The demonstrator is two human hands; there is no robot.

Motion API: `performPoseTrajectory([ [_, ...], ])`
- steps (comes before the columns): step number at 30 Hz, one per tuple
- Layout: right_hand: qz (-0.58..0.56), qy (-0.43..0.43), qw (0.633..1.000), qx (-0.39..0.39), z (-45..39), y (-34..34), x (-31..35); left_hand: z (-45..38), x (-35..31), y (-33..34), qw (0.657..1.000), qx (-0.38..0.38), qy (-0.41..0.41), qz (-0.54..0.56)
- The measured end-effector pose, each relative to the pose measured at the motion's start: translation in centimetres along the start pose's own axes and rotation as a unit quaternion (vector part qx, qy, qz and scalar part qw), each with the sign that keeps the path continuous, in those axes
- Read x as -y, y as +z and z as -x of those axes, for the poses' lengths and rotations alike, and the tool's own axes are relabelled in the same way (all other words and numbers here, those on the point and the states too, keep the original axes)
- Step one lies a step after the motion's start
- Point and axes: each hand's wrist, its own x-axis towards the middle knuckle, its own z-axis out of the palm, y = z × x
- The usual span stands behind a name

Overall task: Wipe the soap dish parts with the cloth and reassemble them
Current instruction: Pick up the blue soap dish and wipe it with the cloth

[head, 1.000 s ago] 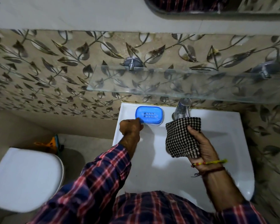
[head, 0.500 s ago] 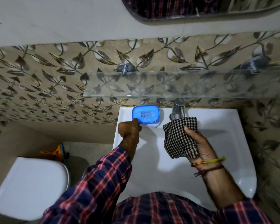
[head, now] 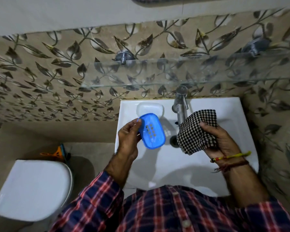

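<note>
1. Head view, looking down at a white glazed ceramic sink (head: pixel 208 173), smooth and glossy, with a straight back edge against the wall and rounded front corners.
2. The left hand (head: pixel 127 139) hovers over the sink's left side, fingers curled round the near edge of a blue soap dish tray (head: pixel 151 131). The tray is a smooth plastic oval with a raised rim and two short rows of small drain slots in its middle; it tilts slightly.
3. On the sink's back left ledge, just behind the tray and apart from it, sits the white soap dish base (head: pixel 149 108), a shallow rounded rectangle of translucent plastic.
4. The right hand (head: pixel 219 141) is over the sink's right half, gripping a bunched cloth (head: pixel 197 131), soft woven fabric in a fine black and white check, hanging in loose folds over the drain (head: pixel 173 139).
5. A cylindrical chrome tap (head: pixel 180 106) stands at the middle of the sink's back edge, touching or nearly touching the cloth's upper left corner.
6. Open basin shows between the two hands and in front of them.
7. Above the sink a clear glass shelf (head: pixel 174 72) juts from a leaf-patterned tiled wall (head: pixel 49 72). Left of the sink is a white toilet lid (head: pixel 33 190).
</note>
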Motion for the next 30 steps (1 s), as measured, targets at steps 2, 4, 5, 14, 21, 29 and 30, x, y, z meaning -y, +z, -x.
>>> performPoseTrajectory([
  [2,0.026,-0.018,0.999,-0.015,0.3,-0.4,-0.2,0.8,0.4,0.0,0.997,0.035,-0.032,0.056],
  [4,0.034,-0.021,0.999,-0.017,0.8,-0.6,-0.4,1.4,0.8,0.2,0.991,0.058,-0.058,0.103],
  [5,0.038,-0.021,0.999,-0.018,1.0,-0.8,-0.3,1.6,0.9,0.3,0.988,0.066,-0.070,0.117],
  [14,0.063,-0.012,0.997,-0.033,2.4,0.2,0.1,1.9,0.8,1.2,0.922,0.251,-0.190,0.223],
  [21,-0.020,-0.035,0.998,-0.055,2.3,-0.7,0.5,2.6,0.9,2.8,0.875,0.317,-0.256,0.260],
  [29,0.223,-0.182,0.950,-0.123,3.5,0.5,2.8,2.9,-1.1,4.5,0.868,0.315,-0.272,0.270],
  [30,0.281,-0.221,0.929,-0.100,4.0,1.4,3.2,2.9,-1.5,4.8,0.874,0.312,-0.268,0.259],
])
